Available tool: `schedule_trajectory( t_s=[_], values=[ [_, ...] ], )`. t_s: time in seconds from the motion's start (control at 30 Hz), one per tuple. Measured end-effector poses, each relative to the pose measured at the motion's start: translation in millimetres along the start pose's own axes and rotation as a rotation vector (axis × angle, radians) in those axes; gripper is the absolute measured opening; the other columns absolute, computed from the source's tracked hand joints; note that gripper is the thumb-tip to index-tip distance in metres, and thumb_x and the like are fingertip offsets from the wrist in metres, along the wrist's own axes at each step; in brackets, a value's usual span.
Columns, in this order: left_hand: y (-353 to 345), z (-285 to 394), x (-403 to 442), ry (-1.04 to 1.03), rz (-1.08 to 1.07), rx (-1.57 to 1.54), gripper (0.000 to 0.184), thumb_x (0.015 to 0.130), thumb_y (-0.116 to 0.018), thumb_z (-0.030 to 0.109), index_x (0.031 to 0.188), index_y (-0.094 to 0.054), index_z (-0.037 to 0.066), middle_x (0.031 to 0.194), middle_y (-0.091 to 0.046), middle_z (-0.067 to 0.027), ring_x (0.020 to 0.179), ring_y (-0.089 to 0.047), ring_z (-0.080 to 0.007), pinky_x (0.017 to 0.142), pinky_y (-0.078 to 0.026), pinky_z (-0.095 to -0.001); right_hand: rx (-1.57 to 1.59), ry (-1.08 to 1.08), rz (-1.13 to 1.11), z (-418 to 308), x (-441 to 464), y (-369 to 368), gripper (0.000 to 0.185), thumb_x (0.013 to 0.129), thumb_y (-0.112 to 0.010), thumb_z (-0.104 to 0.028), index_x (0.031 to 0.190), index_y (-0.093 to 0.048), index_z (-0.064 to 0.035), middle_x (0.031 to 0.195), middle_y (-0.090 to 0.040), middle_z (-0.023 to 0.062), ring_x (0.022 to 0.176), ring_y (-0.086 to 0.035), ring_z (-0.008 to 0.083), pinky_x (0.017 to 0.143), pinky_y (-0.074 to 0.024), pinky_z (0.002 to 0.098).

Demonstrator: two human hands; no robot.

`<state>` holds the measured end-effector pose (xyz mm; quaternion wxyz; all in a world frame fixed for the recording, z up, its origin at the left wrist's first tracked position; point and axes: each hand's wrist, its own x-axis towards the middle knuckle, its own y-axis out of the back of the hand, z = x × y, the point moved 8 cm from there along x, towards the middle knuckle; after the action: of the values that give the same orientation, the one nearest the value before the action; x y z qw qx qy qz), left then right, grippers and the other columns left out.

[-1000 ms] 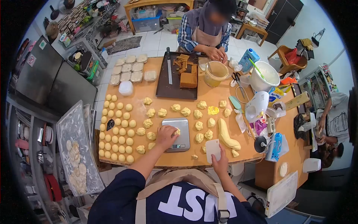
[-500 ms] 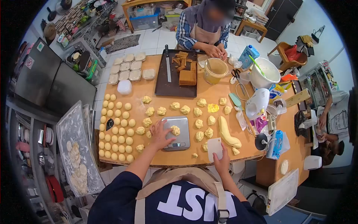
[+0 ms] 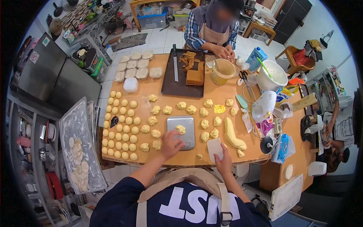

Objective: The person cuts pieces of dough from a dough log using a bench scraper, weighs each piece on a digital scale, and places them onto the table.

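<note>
A rough dough piece (image 3: 180, 129) sits on the silver kitchen scale (image 3: 188, 123). My left hand (image 3: 172, 143) is over the scale's lower left edge, just below that piece, fingers apart and slightly blurred, holding nothing. A white flat scraper (image 3: 214, 148) is gripped in my right hand (image 3: 224, 160) near the table's front edge. Beyond it lies a long dough roll (image 3: 233, 136), with a small cut piece (image 3: 240, 153) at its lower end. Several rough dough lumps (image 3: 167, 110) surround the scale. Rows of smooth dough balls (image 3: 125, 137) are at the left.
A dark tray (image 3: 171, 84) holds brown cake and a knife. Behind it a person (image 3: 211, 30) works with both hands. Lidded tubs (image 3: 131, 85), a bucket (image 3: 222, 73), a white bowl (image 3: 273, 77) and a hand mixer (image 3: 263, 106) stand around. Another person (image 3: 342, 121) is far right.
My left hand has moved right from the scale's left side to its lower edge. Earlier it covered the dough piece, then let it go. The view has shifted slightly; my right hand keeps the scraper.
</note>
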<state>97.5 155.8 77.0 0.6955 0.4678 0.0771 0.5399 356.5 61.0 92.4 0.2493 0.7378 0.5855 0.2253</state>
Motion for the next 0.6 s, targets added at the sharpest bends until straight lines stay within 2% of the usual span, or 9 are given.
schedule_trajectory(
  t_s=[0.1,0.17,0.27,0.4,0.5,0.6],
  values=[
    [-42.2,31.2,-24.3,-0.116,-0.184,-0.046,0.016,0.074,-0.074,0.032,0.085,-0.072,0.020,0.117,-0.056,-0.0007,0.120,-0.044,-0.0245,0.097,-0.028,-0.0441,-0.004,-0.014,-0.053,-2.5,0.3,-4.1,0.060,0.084,-0.065,-0.012,0.139,-0.041,-0.0065,0.124,-0.057,0.0254,0.112,-0.058,0.0413,0.090,-0.0485,0.0434],
    [-52.4,48.6,-21.9,-0.167,-0.198,0.002,0.017,0.073,-0.073,0.032,0.086,-0.071,0.022,0.117,-0.056,0.0005,0.120,-0.044,-0.0231,0.098,-0.028,-0.0443,-0.043,-0.026,-0.095,-2.6,-1.0,-6.9,0.060,0.084,-0.065,-0.012,0.139,-0.041,-0.0069,0.125,-0.057,0.0245,0.112,-0.058,0.0409,0.090,-0.0486,0.0440],
    [-61.5,66.9,-13.7,-0.230,-0.240,0.036,0.017,0.073,-0.072,0.032,0.087,-0.071,0.023,0.116,-0.056,0.0019,0.119,-0.045,-0.0213,0.098,-0.028,-0.0449,-0.050,0.070,-0.067,-7.9,-6.2,-7.7,0.060,0.084,-0.066,-0.013,0.139,-0.042,-0.0092,0.122,-0.059,0.0233,0.109,-0.059,0.0409,0.087,-0.0490,0.0448],
    [-66.1,78.1,-10.7,-0.293,-0.302,0.034,0.017,0.072,-0.072,0.030,0.087,-0.069,0.023,0.113,-0.057,0.0028,0.117,-0.046,-0.0192,0.099,-0.028,-0.0450,-0.059,-0.006,-0.152,-1.3,-13.2,-15.3,0.059,0.085,-0.065,-0.014,0.139,-0.043,-0.0130,0.117,-0.061,0.0231,0.102,-0.061,0.0424,0.084,-0.0499,0.0460],
    [-72.8,75.5,-16.8,-0.255,-0.293,0.037,0.015,0.071,-0.072,0.030,0.083,-0.066,0.021,0.105,-0.057,0.0028,0.112,-0.049,-0.0182,0.099,-0.028,-0.0442,-0.096,0.009,-0.177,-1.4,-18.6,-18.7,0.058,0.085,-0.065,-0.016,0.139,-0.043,-0.0144,0.114,-0.062,0.0235,0.097,-0.061,0.0434,0.080,-0.0503,0.0472],
    [-77.1,70.6,-21.7,-0.216,-0.269,0.059,0.016,0.071,-0.072,0.030,0.082,-0.065,0.020,0.097,-0.058,0.0008,0.106,-0.050,-0.0213,0.094,-0.031,-0.0455,-0.146,-0.015,-0.239,-7.7,-22.7,-21.6,0.057,0.086,-0.065,-0.017,0.139,-0.043,-0.0146,0.112,-0.063,0.0229,0.094,-0.062,0.0432,0.078,-0.0503,0.0481]
  ],
)
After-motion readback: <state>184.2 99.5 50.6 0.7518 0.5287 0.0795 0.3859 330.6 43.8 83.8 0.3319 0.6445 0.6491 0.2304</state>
